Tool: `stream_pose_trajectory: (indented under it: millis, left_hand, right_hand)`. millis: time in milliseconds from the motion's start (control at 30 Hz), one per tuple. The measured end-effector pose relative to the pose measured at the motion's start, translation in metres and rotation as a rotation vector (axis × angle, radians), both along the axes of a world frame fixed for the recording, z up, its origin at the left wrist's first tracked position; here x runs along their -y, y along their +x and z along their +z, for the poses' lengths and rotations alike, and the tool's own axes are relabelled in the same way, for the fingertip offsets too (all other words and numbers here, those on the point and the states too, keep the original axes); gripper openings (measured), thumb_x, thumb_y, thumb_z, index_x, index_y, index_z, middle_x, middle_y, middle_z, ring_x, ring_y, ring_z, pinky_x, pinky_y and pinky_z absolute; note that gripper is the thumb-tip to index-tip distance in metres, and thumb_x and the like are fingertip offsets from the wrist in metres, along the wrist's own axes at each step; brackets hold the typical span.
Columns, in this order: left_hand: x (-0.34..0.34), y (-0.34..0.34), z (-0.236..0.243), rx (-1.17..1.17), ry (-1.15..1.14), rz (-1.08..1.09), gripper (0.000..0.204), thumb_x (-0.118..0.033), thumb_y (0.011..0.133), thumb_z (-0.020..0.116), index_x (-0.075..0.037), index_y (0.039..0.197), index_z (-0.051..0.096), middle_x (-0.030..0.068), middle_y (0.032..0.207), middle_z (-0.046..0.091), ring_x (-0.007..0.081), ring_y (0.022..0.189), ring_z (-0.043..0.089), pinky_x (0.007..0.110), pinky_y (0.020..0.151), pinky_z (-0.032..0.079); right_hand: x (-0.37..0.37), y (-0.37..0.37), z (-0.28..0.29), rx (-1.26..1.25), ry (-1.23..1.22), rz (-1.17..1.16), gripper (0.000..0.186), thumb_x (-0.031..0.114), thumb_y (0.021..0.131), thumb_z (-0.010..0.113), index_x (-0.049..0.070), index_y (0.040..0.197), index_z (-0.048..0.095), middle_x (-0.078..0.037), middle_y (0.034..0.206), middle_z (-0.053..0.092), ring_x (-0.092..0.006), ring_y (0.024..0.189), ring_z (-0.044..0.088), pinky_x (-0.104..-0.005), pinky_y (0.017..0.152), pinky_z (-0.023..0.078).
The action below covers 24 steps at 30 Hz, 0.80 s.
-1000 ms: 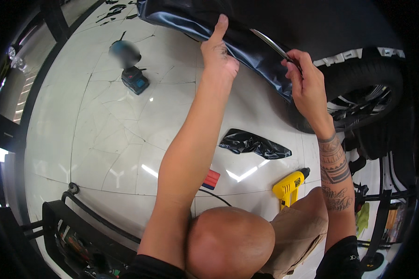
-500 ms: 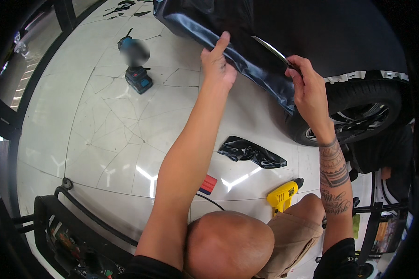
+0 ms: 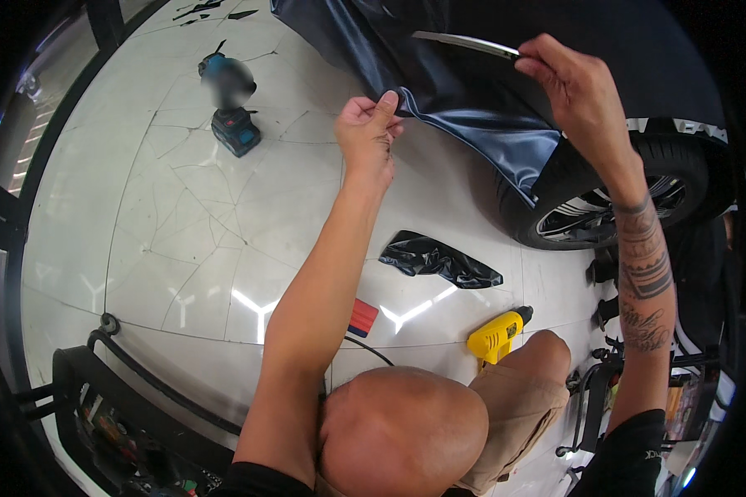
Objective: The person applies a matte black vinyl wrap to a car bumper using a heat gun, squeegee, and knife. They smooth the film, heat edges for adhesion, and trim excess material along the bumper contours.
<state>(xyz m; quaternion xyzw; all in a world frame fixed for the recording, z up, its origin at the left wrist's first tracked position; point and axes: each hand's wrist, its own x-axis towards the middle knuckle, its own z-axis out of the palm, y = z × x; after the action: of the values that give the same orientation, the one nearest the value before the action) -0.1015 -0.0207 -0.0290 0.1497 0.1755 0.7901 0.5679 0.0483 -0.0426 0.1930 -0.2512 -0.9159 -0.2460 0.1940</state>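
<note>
A sheet of glossy dark vinyl film [image 3: 481, 132] hangs loose from the lower edge of a black car body panel [image 3: 588, 33]. With thumb and fingers closed, my left hand [image 3: 366, 137] pinches the film's lower edge and holds it out to the left. My right hand [image 3: 576, 87] grips a utility knife [image 3: 466, 43] with a long, thin silver blade; the fingers hide most of its handle. The blade points left across the panel, above the film, and I cannot tell whether it touches. The film's free corner hangs in front of the car wheel [image 3: 584, 215].
On the tiled floor lie a crumpled black film piece [image 3: 439, 261], a yellow heat gun [image 3: 497, 335] and a red squeegee [image 3: 362, 317]. A blue-black cordless tool [image 3: 236, 128] stands farther left. A black-framed cart [image 3: 108, 389] is at lower left. Film scraps [image 3: 199, 10] lie at far left.
My right hand has moved up and right with the knife, and its blade now lies flatter. My left hand has shifted down and slightly left, pulling the film edge. The film's corner hangs farther right.
</note>
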Motion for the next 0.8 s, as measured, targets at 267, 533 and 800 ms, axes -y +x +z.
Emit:
stream_pose_trajectory:
  millis: [267,533,800]
  left_hand:
    - [0.031,0.017,0.011,-0.09,-0.021,0.433,0.025,0.0,0.079,0.072,0.002,0.097,0.054,0.0088,0.083,0.06,0.0137,0.072,0.061,0.023,0.061,0.047]
    - [0.032,0.027,0.016,-0.283,-0.022,0.436,0.032,0.003,0.078,0.069,0.006,0.108,0.057,0.01,0.088,0.063,0.0111,0.072,0.061,0.02,0.056,0.047]
    - [0.038,0.023,0.012,-0.351,-0.052,0.452,0.038,0.003,0.076,0.069,0.006,0.113,0.058,0.0109,0.086,0.063,0.0104,0.067,0.061,0.019,0.05,0.04]
  right_hand:
    - [0.018,-0.056,0.025,0.238,-0.248,-0.111,0.006,0.011,0.079,0.063,0.006,0.081,0.067,-0.011,0.078,0.065,-0.0243,0.079,0.063,-0.0357,0.074,0.048]
    - [0.005,-0.063,0.016,0.547,0.009,0.111,0.004,0.009,0.072,0.061,0.008,0.068,0.062,-0.004,0.07,0.06,-0.0216,0.074,0.058,-0.0345,0.068,0.041]
    - [0.004,-0.067,0.001,0.61,0.042,0.062,0.004,0.012,0.07,0.061,0.009,0.07,0.064,-0.003,0.071,0.061,-0.0204,0.075,0.058,-0.0342,0.069,0.041]
